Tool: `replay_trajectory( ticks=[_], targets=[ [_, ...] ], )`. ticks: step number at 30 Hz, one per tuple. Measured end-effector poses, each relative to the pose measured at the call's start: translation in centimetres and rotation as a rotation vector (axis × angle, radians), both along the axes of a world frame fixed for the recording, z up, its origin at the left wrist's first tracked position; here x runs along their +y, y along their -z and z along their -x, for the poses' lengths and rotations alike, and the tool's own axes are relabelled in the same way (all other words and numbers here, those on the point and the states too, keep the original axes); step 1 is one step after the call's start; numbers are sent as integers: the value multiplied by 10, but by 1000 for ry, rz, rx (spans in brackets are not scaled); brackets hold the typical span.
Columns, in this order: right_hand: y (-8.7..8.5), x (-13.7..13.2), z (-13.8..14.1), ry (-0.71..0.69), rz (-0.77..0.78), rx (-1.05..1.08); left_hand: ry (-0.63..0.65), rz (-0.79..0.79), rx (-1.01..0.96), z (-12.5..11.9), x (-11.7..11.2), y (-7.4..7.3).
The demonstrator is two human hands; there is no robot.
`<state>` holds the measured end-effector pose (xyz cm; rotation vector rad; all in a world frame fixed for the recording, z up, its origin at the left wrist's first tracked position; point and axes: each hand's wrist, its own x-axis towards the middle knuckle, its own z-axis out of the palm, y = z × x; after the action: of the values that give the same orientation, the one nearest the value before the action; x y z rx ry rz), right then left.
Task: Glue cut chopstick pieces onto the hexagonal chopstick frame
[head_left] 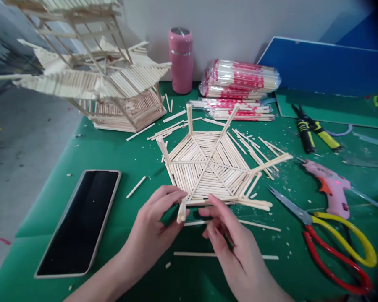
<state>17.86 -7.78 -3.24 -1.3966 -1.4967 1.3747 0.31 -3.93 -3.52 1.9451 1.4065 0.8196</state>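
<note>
A hexagonal panel of glued wooden sticks (208, 163) lies on the green mat, spokes jutting from its corners. My left hand (154, 226) pinches the panel's near-left corner spoke, fingers closed on the stick ends. My right hand (229, 239) is just right of it, fingertips pressed on the panel's near edge. Loose sticks (258, 153) lie scattered around the panel and in front of my hands.
A black phone (80, 222) lies at the left. Red-and-yellow scissors (330, 235), a pink glue gun (330, 186) and yellow pliers (315, 132) sit at the right. A tall stick model (91, 75), a pink flask (180, 61) and wrapped chopstick bundles (239, 84) stand behind.
</note>
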Motion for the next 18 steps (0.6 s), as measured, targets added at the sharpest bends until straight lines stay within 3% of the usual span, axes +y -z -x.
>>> replay_trajectory(
  ticks=[4, 10, 18],
  targets=[
    [2, 5, 9, 44, 135, 208, -48, -38, 17, 0, 0, 7],
    [7, 12, 19, 158, 151, 333, -70, -10, -49, -4, 0, 9],
    [-10, 18, 26, 242, 152, 587, -109, -15, -22, -2, -1, 9]
  ],
)
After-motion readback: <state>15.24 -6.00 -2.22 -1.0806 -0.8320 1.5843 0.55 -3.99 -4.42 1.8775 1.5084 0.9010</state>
